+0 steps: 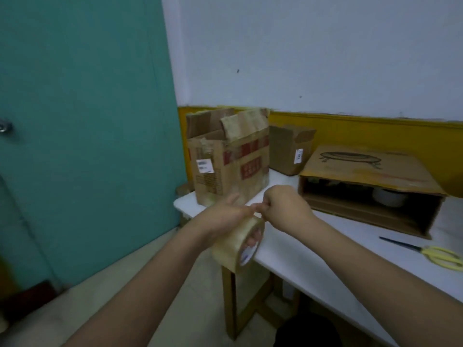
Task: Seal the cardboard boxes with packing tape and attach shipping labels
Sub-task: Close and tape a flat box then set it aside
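Fingers of the left hand (225, 215) curled through the tape roll (239, 244), held off the table's (313, 261) edge near the open box (228, 166), while the right hand (283, 205) pinched at its end, which might split or restick.

A roll of clear packing tape (238, 244) is held on edge over the near corner of the white worktop (313, 261), where a tall open-flapped cardboard box (229, 169) with red print and a white label, a smaller open box (288, 149) and a wide flat box (365, 186) lying on its side stand.
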Demonstrator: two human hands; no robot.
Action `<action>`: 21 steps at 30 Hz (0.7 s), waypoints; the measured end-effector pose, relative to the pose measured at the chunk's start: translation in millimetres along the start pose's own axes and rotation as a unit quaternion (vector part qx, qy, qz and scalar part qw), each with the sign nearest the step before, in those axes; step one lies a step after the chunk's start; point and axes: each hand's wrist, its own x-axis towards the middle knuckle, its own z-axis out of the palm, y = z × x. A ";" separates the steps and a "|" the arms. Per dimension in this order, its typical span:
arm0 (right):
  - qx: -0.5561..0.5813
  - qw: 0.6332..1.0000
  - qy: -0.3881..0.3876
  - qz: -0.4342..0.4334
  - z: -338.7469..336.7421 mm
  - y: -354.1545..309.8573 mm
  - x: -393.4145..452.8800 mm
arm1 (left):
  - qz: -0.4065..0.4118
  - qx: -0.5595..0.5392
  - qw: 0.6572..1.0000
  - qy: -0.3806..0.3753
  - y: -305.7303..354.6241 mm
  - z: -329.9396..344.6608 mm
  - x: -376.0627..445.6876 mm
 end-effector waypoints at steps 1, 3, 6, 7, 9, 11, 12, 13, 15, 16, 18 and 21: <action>0.043 0.999 -0.011 -0.005 4.9 0.8 2.1 | 0.007 0.057 0.998 0.011 -8.8 -5.8 1.0; 0.071 0.997 -0.012 -0.022 15.3 4.2 6.9 | -0.010 0.128 0.992 0.016 -21.3 -10.8 0.5; 0.032 0.998 -0.006 -0.050 36.6 9.1 10.1 | -0.056 0.146 0.988 0.018 -37.0 -2.5 4.1; 0.002 0.998 -0.011 -0.058 44.7 11.6 9.6 | -0.059 0.159 0.985 0.017 -42.8 2.3 7.9; -0.058 0.995 -0.020 -0.082 60.5 17.3 7.1 | -0.053 0.185 0.981 0.018 -52.6 9.8 11.6; -0.086 0.991 -0.023 -0.100 72.6 23.1 6.3 | -0.068 0.178 0.982 0.015 -63.3 15.0 16.8; -0.091 0.990 -0.023 -0.104 77.8 25.0 6.7 | -0.070 0.177 0.982 0.011 -68.2 18.2 17.6; -0.092 0.990 -0.023 -0.106 81.9 25.8 7.5 | -0.069 0.181 0.981 0.012 -74.0 20.7 20.2; -0.092 0.989 -0.018 -0.110 87.2 26.9 10.6 | -0.058 0.182 0.981 0.025 -81.7 24.9 25.2; -0.097 0.989 -0.012 -0.113 88.4 28.2 12.2 | -0.054 0.180 0.982 0.032 -83.4 26.8 27.5; -0.123 0.985 -0.001 -0.123 91.9 31.4 13.3 | -0.052 0.187 0.980 0.047 -85.3 30.5 31.2; -0.169 0.974 0.012 -0.149 102.1 31.2 12.2 | -0.045 0.202 0.975 0.078 -89.2 34.8 35.2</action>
